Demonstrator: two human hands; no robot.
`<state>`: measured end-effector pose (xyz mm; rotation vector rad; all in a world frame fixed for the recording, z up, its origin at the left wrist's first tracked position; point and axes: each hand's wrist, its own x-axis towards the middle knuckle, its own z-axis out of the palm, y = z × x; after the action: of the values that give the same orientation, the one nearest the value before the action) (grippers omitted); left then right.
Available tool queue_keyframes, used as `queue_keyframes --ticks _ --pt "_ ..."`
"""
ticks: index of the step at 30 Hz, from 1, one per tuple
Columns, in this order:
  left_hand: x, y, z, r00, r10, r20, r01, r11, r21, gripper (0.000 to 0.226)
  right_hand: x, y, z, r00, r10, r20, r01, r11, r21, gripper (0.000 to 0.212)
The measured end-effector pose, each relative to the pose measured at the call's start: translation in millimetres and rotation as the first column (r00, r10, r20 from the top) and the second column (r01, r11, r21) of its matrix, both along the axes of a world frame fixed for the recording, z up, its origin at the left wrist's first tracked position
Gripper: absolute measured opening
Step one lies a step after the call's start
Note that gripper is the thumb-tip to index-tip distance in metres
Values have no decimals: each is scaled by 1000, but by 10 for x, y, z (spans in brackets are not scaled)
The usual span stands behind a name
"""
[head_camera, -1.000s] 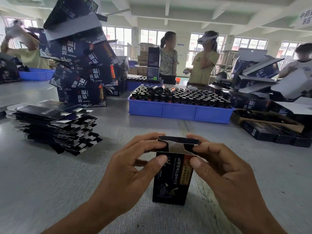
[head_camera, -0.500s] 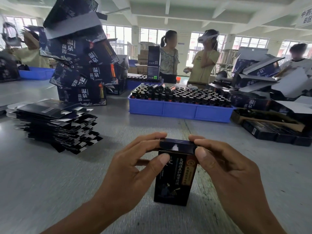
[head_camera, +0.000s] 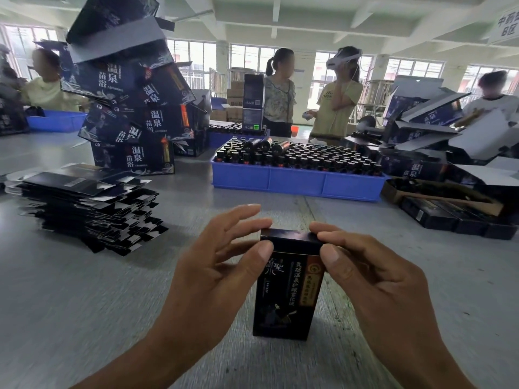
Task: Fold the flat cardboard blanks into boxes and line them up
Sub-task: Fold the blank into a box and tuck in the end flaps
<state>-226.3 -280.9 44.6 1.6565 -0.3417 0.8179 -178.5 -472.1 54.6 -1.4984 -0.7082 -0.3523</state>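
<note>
Upright on the grey table (head_camera: pixel 84 304), close in front of the person, stands one folded black box (head_camera: pixel 286 293), its long axis vertical and its printed face turned toward the camera. Its top flap is closed. The right hand (head_camera: pixel 373 287) pinches the box's top right corner, thumb on the front face and curled fingers over the top edge. The left hand (head_camera: pixel 213 273) has its thumb against the top left corner of the front; its other fingers are spread and lifted, and I cannot tell whether any of them touch the box. Columns of Chinese writing run down the box's face, white at the left and gold at the right, above a small figure drawing; the characters are too blurred to read surely.

To the left lies one stack of flat blanks (head_camera: pixel 84 209), too many to count. Behind it rises a leaning pile of larger dark cartons (head_camera: pixel 132 119), several printed 温泉 and 苗浴. One blue tray (head_camera: pixel 297 183) holds rows of dark bottles, three lying across the tops. Four people are in view at the back. A hanging sign (head_camera: pixel 507 26) at upper right ends in "B区".
</note>
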Motion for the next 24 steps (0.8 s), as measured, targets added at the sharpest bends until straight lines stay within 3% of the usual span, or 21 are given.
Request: queue_keyframes --ticks 4,12,18,24 --pt "14 19 -16 997 55 52 -61 990 127 26 13 -11 -15 999 -17 27 18 999 -41 19" --pt "39 45 -27 996 31 79 -39 993 113 25 34 -24 -47 996 -35 77 40 997 -72 19" --pt "49 119 10 982 88 168 -134 948 288 26 81 -31 -112 969 -98 226 132 981 -139 27" --pt "72 148 35 975 94 204 -158 933 323 26 133 -44 -112 958 -96 270 143 976 -162 24"
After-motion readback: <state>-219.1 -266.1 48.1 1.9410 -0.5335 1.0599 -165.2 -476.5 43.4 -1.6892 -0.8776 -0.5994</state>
